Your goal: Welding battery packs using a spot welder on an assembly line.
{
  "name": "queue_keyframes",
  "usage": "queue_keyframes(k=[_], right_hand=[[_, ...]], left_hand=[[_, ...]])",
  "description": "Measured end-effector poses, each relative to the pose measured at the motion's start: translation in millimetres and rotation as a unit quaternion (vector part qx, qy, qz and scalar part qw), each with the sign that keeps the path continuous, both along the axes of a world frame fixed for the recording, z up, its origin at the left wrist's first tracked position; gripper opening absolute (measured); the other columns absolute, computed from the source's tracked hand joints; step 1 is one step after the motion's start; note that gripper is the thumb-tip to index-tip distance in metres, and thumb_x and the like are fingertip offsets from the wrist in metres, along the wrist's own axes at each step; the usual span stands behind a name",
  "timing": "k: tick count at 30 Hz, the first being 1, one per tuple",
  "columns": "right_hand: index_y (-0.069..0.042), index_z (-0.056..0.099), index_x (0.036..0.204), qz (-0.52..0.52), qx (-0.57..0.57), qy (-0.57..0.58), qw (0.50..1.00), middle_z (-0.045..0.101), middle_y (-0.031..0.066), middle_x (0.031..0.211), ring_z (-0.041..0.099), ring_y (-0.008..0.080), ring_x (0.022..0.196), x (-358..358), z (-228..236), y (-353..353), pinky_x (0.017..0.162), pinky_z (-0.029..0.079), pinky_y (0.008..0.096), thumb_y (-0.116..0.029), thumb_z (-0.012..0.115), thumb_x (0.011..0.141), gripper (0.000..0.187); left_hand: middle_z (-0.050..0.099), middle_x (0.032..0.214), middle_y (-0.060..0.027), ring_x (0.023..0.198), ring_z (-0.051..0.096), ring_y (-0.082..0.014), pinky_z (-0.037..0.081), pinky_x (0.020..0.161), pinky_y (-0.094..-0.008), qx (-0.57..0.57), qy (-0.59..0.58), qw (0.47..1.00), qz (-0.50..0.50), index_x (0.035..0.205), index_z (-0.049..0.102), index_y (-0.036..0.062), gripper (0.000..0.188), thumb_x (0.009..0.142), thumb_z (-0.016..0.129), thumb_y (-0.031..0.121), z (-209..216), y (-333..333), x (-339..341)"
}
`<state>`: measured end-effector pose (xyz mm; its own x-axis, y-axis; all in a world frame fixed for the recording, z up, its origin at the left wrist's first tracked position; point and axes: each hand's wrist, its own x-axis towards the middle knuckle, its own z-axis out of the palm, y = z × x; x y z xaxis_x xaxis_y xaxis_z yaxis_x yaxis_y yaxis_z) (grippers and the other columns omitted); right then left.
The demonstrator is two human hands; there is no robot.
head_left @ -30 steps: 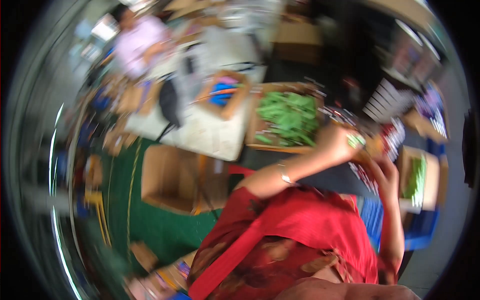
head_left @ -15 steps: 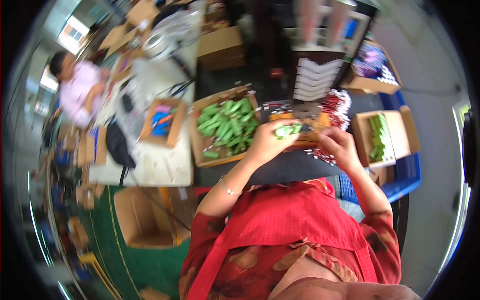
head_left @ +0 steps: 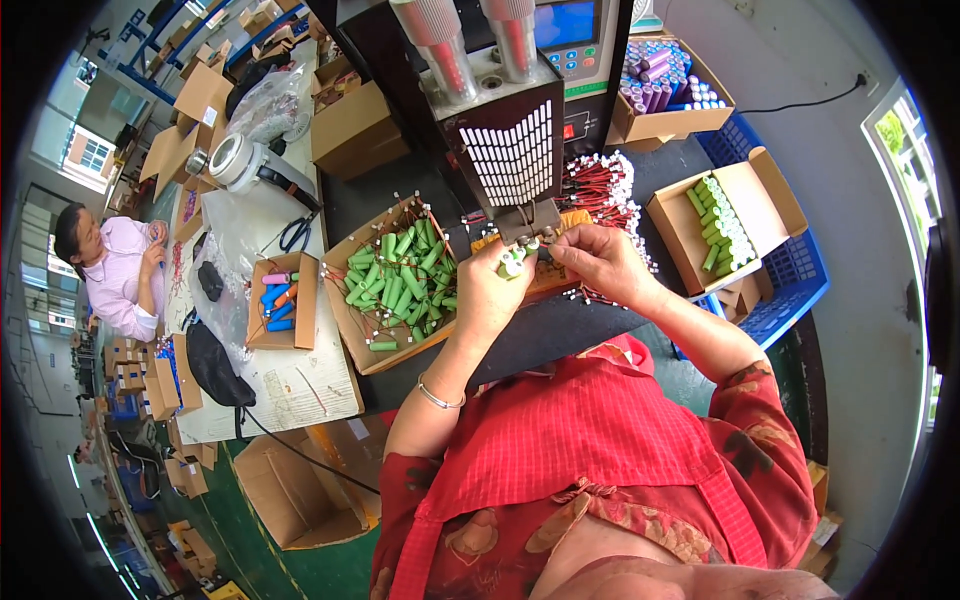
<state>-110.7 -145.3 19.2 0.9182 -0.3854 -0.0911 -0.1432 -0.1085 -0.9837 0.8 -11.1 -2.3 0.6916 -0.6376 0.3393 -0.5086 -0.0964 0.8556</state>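
Note:
My left hand (head_left: 487,296) is closed around a few green battery cells (head_left: 511,265), holding their ends up under the head of a black spot-welding machine (head_left: 505,150). My right hand (head_left: 608,262) pinches close beside the cells, fingertips together at the machine's tip; what lies between them is too small to make out. Right behind that hand lies a pile of red wire leads (head_left: 598,188) with white connectors. Left of my left hand, loose green cells with thin wires (head_left: 400,280) fill a cardboard box (head_left: 352,347).
At the right, an open carton (head_left: 668,228) of green cells rests on a blue crate (head_left: 797,290). Purple cells (head_left: 655,85) fill a box behind it. A small box (head_left: 258,335) of coloured cells stands on the white table at left. A co-worker (head_left: 120,265) sits beyond.
The view has turned and sharpened, so the bench sits differently in it. My right hand has come closer to the cells in my left hand, which stays closed on them.

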Motion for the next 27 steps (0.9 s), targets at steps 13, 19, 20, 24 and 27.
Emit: queue_keyframes(k=[13, 19, 20, 24, 27], right_hand=[[0.000, 0.059, 0.101, -0.087, -0.195, -0.093, 0.973, 0.063, 0.0089, 0.086, 0.059, 0.0135, 0.077, -13.3, -2.0, -44.8, 0.069, 0.048, 0.0280, -0.014, 0.058, 0.085, 0.021], [-0.001, 0.062, 0.087, -0.026, -0.465, -0.054, 0.883, 0.059, 0.0130, 0.081, 0.060, 0.0299, 0.072, -29.2, -32.7, -113.5, 0.067, 0.049, 0.0359, -0.001, 0.053, 0.077, 0.014], [-0.002, 0.062, 0.086, -0.007, -0.479, -0.052, 0.876, 0.058, 0.0130, 0.081, 0.060, 0.0300, 0.073, -29.2, -35.1, -113.5, 0.068, 0.049, 0.0363, -0.002, 0.053, 0.077, 0.013], [-0.004, 0.060, 0.085, -0.027, -0.453, -0.021, 0.891, 0.057, 0.0130, 0.081, 0.059, 0.0305, 0.074, -20.5, -45.3, -95.3, 0.066, 0.049, 0.0386, -0.011, 0.055, 0.078, 0.011], [-0.005, 0.059, 0.082, -0.043, -0.480, 0.043, 0.875, 0.058, 0.0130, 0.080, 0.059, 0.0308, 0.073, -9.6, -53.0, -86.6, 0.064, 0.049, 0.0388, -0.019, 0.059, 0.077, 0.015]], left_hand=[[0.063, 0.079, -0.0013, 0.063, 0.055, -0.0053, 0.045, 0.055, -0.0191, -0.043, 0.213, 0.972, 0.086, 0.105, 0.061, 0.0010, 0.035, 0.073, 0.071, 0.010, 16.6, 37.7, 32.8], [0.052, 0.099, -0.0072, 0.085, 0.053, -0.0162, 0.043, 0.068, -0.0256, -0.242, 0.449, 0.856, 0.087, 0.120, 0.043, 0.0032, 0.048, 0.076, 0.062, 0.000, 8.1, 112.5, 86.9], [0.051, 0.100, -0.0080, 0.090, 0.052, -0.0175, 0.042, 0.074, -0.0278, -0.249, 0.467, 0.845, 0.081, 0.120, 0.042, 0.0032, 0.046, 0.078, 0.060, -0.001, 5.9, 115.9, 85.2], [0.050, 0.103, -0.0099, 0.097, 0.051, -0.0200, 0.045, 0.081, -0.0316, -0.250, 0.488, 0.836, 0.031, 0.118, 0.043, 0.0012, 0.039, 0.082, 0.059, 0.002, -0.9, 108.4, 71.1], [0.058, 0.092, -0.0081, 0.090, 0.058, -0.0207, 0.051, 0.077, -0.0318, -0.249, 0.514, 0.821, -0.012, 0.102, 0.053, 0.0014, 0.023, 0.081, 0.062, 0.005, 0.8, 90.8, 54.3]])
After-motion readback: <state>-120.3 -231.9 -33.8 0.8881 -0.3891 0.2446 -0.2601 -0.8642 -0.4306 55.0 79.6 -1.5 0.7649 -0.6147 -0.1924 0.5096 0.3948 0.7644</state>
